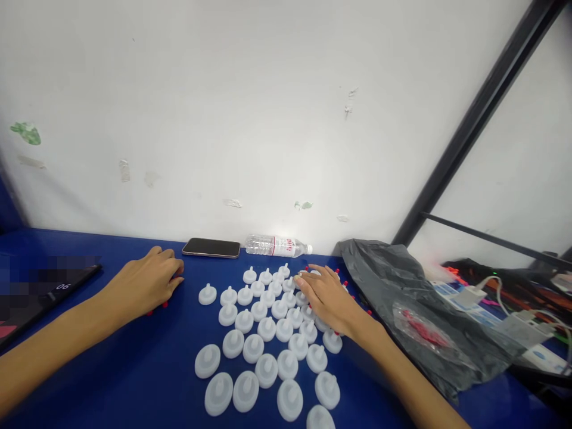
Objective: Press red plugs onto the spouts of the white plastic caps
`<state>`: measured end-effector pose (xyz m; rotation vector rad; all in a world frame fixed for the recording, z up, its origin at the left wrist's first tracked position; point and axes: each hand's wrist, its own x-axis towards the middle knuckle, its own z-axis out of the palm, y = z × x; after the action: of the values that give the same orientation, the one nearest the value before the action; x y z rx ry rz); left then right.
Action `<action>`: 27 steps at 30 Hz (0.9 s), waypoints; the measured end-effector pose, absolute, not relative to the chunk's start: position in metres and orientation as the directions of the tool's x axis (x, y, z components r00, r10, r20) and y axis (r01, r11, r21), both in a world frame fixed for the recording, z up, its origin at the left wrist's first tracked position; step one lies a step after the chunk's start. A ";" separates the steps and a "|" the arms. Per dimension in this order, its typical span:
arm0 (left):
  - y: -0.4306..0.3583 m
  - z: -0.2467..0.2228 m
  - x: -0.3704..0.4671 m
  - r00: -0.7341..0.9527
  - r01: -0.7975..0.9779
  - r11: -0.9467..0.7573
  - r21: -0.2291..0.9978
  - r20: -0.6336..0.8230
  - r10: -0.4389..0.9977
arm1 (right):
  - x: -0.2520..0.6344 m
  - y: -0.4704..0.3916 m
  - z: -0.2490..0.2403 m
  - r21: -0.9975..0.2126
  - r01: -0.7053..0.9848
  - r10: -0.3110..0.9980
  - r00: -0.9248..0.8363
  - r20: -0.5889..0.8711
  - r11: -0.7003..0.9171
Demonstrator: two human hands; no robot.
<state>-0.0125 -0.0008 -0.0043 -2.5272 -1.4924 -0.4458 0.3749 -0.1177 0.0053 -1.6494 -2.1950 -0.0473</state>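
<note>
White nozzle caps (267,372), mostly without red tips (345,283), crowd lower center; right hand (328,301) outstretched, left hand (152,279) curled, grips unclear.

Likely small-parts assembly workshop: blue worktable (134,381) bearing many identical white spouted caps (267,372), clear bag of red parts (422,329), power strip (547,359), tape-scarred white wall (223,107).

Head view, single: worn on your head, facing forward and down over the desk (147,375) toward the wall (250,107); your hands (329,298) near, in the lower half.
</note>
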 end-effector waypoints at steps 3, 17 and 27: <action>-0.001 -0.004 -0.010 0.454 0.872 -0.489 0.014 0.348 0.820 | 0.375 -0.117 0.009 -0.237 0.914 0.906 -0.234 0.353 0.329; -0.050 0.023 0.033 0.408 0.746 -0.605 0.277 0.527 0.745 | 0.341 -0.143 0.025 -0.353 0.760 0.793 -0.331 0.511 0.545; -0.096 0.006 0.070 0.575 0.281 -0.886 0.368 0.675 0.463 | 0.308 -0.163 0.021 -0.361 0.637 0.716 -0.477 0.510 0.681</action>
<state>0.0696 -0.0963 0.0057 -2.9802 -0.7146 -1.3865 0.3083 -0.1629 0.0215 -1.0346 -2.2470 0.1588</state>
